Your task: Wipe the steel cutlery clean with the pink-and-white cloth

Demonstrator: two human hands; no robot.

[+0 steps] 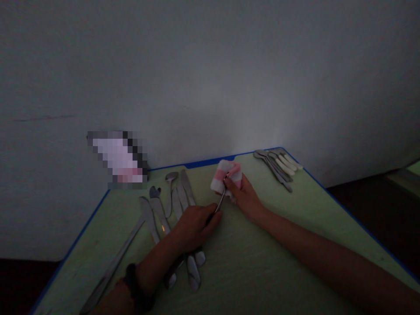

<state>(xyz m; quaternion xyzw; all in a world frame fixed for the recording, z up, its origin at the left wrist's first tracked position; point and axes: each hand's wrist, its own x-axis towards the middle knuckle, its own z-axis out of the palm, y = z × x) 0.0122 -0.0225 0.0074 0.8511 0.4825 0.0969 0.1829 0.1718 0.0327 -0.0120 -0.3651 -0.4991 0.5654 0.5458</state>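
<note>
My left hand (196, 225) is closed round the handle of a thin metal piece of cutlery (221, 200), tilted up and away. Its far end meets a folded pink-and-white striped cloth (218, 177), so I cannot tell its kind. My right hand (244, 197) grips that cloth, thumb pressed on the near side against the metal. Beneath and beside my left forearm lie several table knives (149, 214), partly hidden by the arm. A spoon (171, 176) rests behind them, and a long-handled utensil (113, 258) stretches toward the near left.
On the right, several spoons (273, 168) and white-handled cutlery (285, 162) lie together on the pale green table (262, 262). A blurred-out device (114, 157) stands at the back left corner. The wall (210, 78) rises directly behind the table's blue edge.
</note>
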